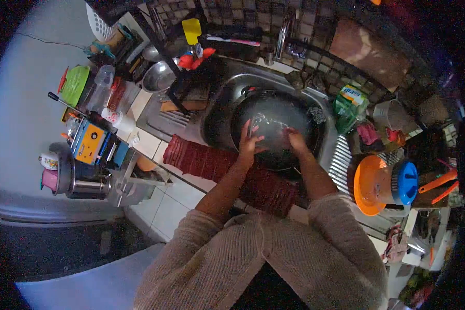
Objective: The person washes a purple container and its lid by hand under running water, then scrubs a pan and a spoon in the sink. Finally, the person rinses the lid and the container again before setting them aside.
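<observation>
From here, a large dark pan (276, 106) inside the sink (214, 116); left hand (249, 143) loosely open, right hand (296, 141) partly curled, both at its near part (any grip, I cannot tell).

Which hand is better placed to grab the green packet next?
Probably the right hand: it looks nearer the green packet, right of the sink; the left hand is farther off.

Shiny metal sink (225, 88), glossy dark pan (274, 116), ridged dark-red cloth (201, 160), smooth orange plastic plate (366, 178)
</observation>
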Demonstrator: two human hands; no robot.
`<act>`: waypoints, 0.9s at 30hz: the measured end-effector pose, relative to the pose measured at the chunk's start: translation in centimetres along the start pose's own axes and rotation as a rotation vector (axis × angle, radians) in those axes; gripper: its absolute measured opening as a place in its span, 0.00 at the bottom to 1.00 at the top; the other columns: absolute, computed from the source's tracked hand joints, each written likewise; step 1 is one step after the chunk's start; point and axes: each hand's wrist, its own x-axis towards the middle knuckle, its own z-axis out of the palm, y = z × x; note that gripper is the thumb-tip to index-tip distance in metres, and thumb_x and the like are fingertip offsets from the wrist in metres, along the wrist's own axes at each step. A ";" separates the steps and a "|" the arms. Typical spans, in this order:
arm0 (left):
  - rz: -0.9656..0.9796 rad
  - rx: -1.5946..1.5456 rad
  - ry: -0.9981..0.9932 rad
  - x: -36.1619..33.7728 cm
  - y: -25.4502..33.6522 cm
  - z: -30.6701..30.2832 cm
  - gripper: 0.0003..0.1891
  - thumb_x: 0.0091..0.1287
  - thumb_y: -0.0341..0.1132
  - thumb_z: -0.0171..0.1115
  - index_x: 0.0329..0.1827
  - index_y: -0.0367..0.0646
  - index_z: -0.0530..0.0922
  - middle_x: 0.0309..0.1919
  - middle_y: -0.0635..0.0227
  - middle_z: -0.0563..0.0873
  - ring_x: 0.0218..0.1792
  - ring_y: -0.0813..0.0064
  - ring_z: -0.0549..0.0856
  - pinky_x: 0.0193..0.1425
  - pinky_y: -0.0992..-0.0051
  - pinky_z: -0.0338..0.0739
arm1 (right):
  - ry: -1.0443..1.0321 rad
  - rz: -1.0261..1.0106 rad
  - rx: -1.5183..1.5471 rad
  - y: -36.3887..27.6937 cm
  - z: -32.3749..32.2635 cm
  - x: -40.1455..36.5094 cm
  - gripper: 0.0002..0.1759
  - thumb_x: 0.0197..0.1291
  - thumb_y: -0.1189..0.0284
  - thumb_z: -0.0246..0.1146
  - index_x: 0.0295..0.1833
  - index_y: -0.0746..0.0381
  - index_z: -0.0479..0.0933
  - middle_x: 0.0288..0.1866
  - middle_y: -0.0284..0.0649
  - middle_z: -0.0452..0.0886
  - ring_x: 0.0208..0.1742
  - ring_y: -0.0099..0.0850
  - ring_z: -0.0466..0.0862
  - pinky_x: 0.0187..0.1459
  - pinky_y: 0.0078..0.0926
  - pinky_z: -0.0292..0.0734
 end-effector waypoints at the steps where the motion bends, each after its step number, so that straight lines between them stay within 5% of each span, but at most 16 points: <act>1: 0.010 -0.004 -0.010 0.1 0.0 0.0 0.35 0.60 0.28 0.49 0.70 0.60 0.49 0.64 0.61 0.62 0.50 0.63 0.76 0.38 0.62 0.82 | 0.018 0.102 0.035 -0.1 0.1 -0.2 0.14 0.58 0.68 0.56 0.49 0.61 0.73 0.43 0.37 0.78 0.37 0.32 0.79 0.37 0.35 0.77; 6: -0.092 0.015 0.052 -0.4 1.1 0.5 0.35 0.59 0.30 0.56 0.68 0.65 0.53 0.63 0.66 0.64 0.54 0.65 0.72 0.43 0.64 0.76 | -0.040 0.182 0.106 2.1 -0.7 0.8 0.15 0.57 0.68 0.56 0.50 0.60 0.72 0.44 0.36 0.77 0.37 0.31 0.78 0.35 0.33 0.76; 9: 0.025 -0.021 0.016 -0.4 0.4 0.2 0.35 0.60 0.27 0.56 0.68 0.62 0.52 0.62 0.66 0.65 0.55 0.67 0.71 0.43 0.65 0.76 | -0.108 -0.102 0.225 6.9 -1.9 3.3 0.17 0.59 0.73 0.50 0.54 0.65 0.67 0.38 0.48 0.79 0.34 0.36 0.79 0.40 0.33 0.75; 11: -0.003 -0.019 0.015 -0.4 0.0 0.0 0.35 0.60 0.28 0.56 0.68 0.60 0.52 0.61 0.66 0.65 0.55 0.67 0.71 0.44 0.65 0.76 | 0.093 -0.110 -0.295 6.9 -1.5 3.6 0.16 0.58 0.74 0.50 0.52 0.65 0.69 0.35 0.47 0.79 0.32 0.36 0.78 0.39 0.34 0.74; 14: -0.034 -0.024 -0.030 0.0 -0.8 -0.8 0.33 0.61 0.28 0.56 0.68 0.57 0.52 0.61 0.66 0.66 0.54 0.67 0.72 0.45 0.65 0.77 | -0.090 0.006 -0.199 2.1 -1.2 1.3 0.13 0.58 0.74 0.52 0.48 0.63 0.73 0.41 0.39 0.78 0.37 0.31 0.78 0.34 0.31 0.76; 18: -0.086 -0.057 -0.075 -0.2 -0.1 -0.5 0.30 0.61 0.29 0.56 0.65 0.53 0.54 0.60 0.66 0.67 0.53 0.67 0.73 0.45 0.63 0.78 | 0.030 0.079 0.008 3.8 -0.8 1.9 0.11 0.59 0.72 0.52 0.45 0.63 0.75 0.40 0.40 0.79 0.35 0.31 0.78 0.34 0.30 0.75; 20: -0.048 -0.021 -0.067 -0.4 -0.5 -0.4 0.28 0.63 0.34 0.53 0.66 0.52 0.54 0.59 0.64 0.68 0.51 0.65 0.76 0.44 0.63 0.78 | 0.171 -0.004 -0.642 6.2 -2.1 3.6 0.12 0.62 0.67 0.52 0.42 0.63 0.75 0.38 0.39 0.80 0.34 0.31 0.79 0.33 0.29 0.74; 23: -0.019 0.028 -0.053 -0.5 0.0 -0.2 0.28 0.64 0.39 0.52 0.66 0.52 0.54 0.59 0.61 0.69 0.48 0.63 0.78 0.44 0.63 0.78 | 0.242 -0.014 -0.803 -0.7 0.5 0.3 0.15 0.63 0.62 0.52 0.41 0.63 0.76 0.33 0.37 0.80 0.32 0.29 0.79 0.33 0.27 0.74; 27: -0.009 -0.053 -0.088 0.2 -1.5 -1.2 0.28 0.63 0.30 0.50 0.65 0.55 0.53 0.58 0.59 0.68 0.43 0.67 0.79 0.42 0.65 0.79 | 0.397 -0.080 -0.760 2.8 -0.1 2.2 0.14 0.62 0.62 0.56 0.39 0.63 0.76 0.29 0.35 0.80 0.30 0.27 0.78 0.33 0.24 0.73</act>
